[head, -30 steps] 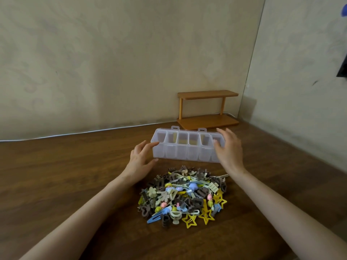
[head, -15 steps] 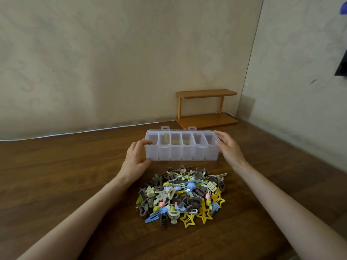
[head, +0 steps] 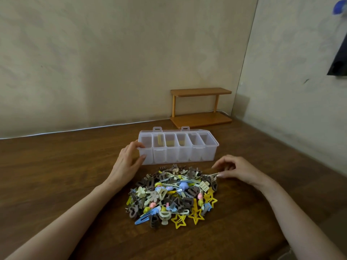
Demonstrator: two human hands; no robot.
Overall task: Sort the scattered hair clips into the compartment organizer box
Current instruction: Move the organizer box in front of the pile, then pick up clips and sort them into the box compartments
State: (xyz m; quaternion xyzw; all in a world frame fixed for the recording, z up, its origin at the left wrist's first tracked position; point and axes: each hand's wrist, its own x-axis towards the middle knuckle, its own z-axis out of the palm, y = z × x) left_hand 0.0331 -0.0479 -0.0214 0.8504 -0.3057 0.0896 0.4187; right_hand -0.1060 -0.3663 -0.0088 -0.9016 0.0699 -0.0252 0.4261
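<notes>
A clear plastic organizer box with several open compartments stands on the wooden table, beyond a heap of hair clips in brown, yellow, blue and cream. My left hand holds the box's left end, fingers on the corner and thumb on the front wall. My right hand is at the heap's right edge, where thumb and fingertips pinch the end of a thin pale clip still lying on the heap. What lies in the compartments cannot be told.
A small two-tier wooden shelf stands in the back corner behind the box. A white cable runs along the wall's foot. Walls close the table at the back and right; a dark object hangs on the right wall.
The box was slid left and squared up in front of the heap. My right hand has left the box's right end and come down to the heap's right edge, onto the thin clip.
</notes>
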